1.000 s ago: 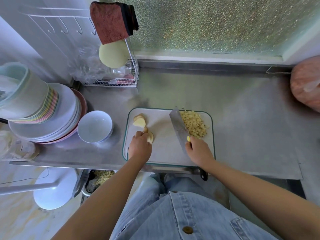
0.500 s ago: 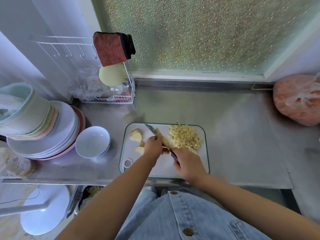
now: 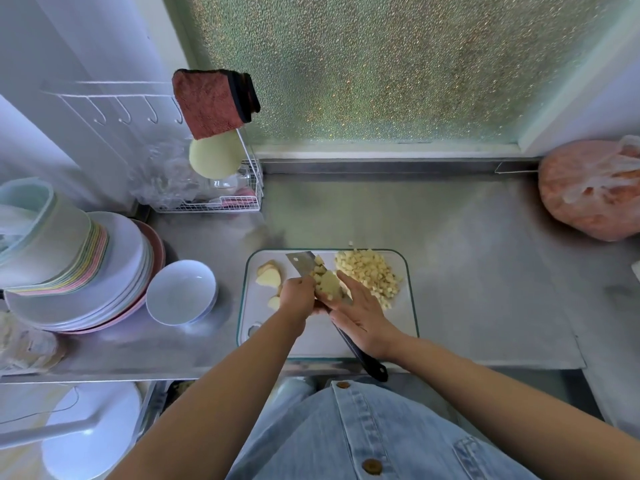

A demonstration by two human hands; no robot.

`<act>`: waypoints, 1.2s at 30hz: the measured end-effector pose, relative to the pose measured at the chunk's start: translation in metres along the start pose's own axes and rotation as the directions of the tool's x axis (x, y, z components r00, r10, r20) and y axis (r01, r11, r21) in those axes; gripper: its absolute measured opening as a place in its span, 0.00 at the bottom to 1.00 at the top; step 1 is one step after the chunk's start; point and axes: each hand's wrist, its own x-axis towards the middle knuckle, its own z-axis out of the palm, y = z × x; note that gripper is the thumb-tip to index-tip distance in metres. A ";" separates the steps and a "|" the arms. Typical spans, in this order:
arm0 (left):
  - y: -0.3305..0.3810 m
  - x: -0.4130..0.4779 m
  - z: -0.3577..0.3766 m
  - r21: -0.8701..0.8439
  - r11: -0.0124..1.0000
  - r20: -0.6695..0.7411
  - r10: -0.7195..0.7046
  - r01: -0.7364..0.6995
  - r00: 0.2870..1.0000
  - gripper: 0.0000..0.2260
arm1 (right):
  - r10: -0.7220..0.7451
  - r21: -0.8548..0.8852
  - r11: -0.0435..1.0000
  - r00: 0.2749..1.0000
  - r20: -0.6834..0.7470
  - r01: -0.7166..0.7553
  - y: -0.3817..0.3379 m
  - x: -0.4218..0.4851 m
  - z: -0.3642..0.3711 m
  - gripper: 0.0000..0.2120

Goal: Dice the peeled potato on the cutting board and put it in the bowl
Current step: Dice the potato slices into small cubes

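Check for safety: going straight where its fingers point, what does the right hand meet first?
The potato chunk by the knife, held by the left hand; the right hand looks nearly on it, depth unclear.

A stainless steel counter [image 3: 467, 271] fills the middle of the frame below a frosted window. On it, at centre, lies a white cutting board [image 3: 398, 323]. To its left sit a white bowl [image 3: 180, 292] and stacked plates [image 3: 114, 271]. A wire rack [image 3: 221, 202] stands at the upper left, and a pink bag [image 3: 588, 192] lies at the far right.
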 end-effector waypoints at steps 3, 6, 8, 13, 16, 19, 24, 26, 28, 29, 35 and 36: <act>-0.003 0.003 -0.004 -0.017 1.000 -0.006 -0.013 0.013 1.000 0.13 | 0.071 -0.013 0.997 0.997 0.017 -0.071 0.001 0.001 0.004 0.26; -0.003 0.002 -0.008 -0.012 1.000 -0.003 -0.024 0.024 1.000 0.13 | 0.202 -0.015 0.979 0.978 0.041 -0.202 0.006 0.006 0.004 0.27; -0.003 0.003 -0.010 -0.012 0.999 -0.010 -0.030 0.030 1.000 0.13 | 0.281 -0.017 0.960 0.958 0.063 -0.280 0.009 0.012 0.000 0.25; -0.001 0.001 -0.016 -0.060 0.997 0.001 -0.052 0.052 0.999 0.12 | 0.075 0.036 0.996 0.995 0.059 -0.077 -0.012 0.017 -0.008 0.26; 0.001 -0.001 -0.021 -0.097 0.994 0.003 -0.047 0.047 0.999 0.12 | 0.075 0.010 0.997 0.993 0.092 -0.076 -0.019 0.024 -0.003 0.26; 0.001 0.000 -0.024 -0.093 0.995 0.009 -0.041 0.041 0.999 0.12 | 0.234 -0.048 0.972 0.967 0.104 -0.230 -0.012 0.035 -0.001 0.26; -0.002 0.005 -0.027 -0.068 0.997 0.046 -0.038 0.041 0.998 0.13 | 0.179 -0.043 0.983 0.981 0.078 -0.176 -0.015 0.036 -0.006 0.24; -0.001 0.004 -0.028 -0.066 0.997 0.066 -0.023 0.028 0.998 0.15 | 0.086 -0.030 0.996 0.993 0.084 -0.084 -0.022 0.037 -0.005 0.28; 0.001 0.002 -0.027 -0.080 0.997 0.088 -0.008 0.015 0.996 0.14 | 0.108 -0.019 0.994 0.990 0.088 -0.107 -0.025 0.043 -0.001 0.31; 0.002 0.000 -0.027 -0.075 0.997 0.093 -0.007 0.014 0.996 0.14 | 0.151 -0.022 0.988 0.985 0.078 -0.150 -0.023 0.047 0.000 0.30; 0.002 -0.002 -0.029 -0.021 1.000 0.069 -0.009 0.011 0.998 0.13 | 0.287 -0.045 0.957 0.957 0.034 -0.285 -0.015 0.049 -0.003 0.23; 0.002 -0.001 -0.029 -0.019 1.000 0.068 -0.005 0.006 0.998 0.13 | 0.234 -0.048 0.971 0.972 0.035 -0.233 -0.018 0.049 -0.003 0.23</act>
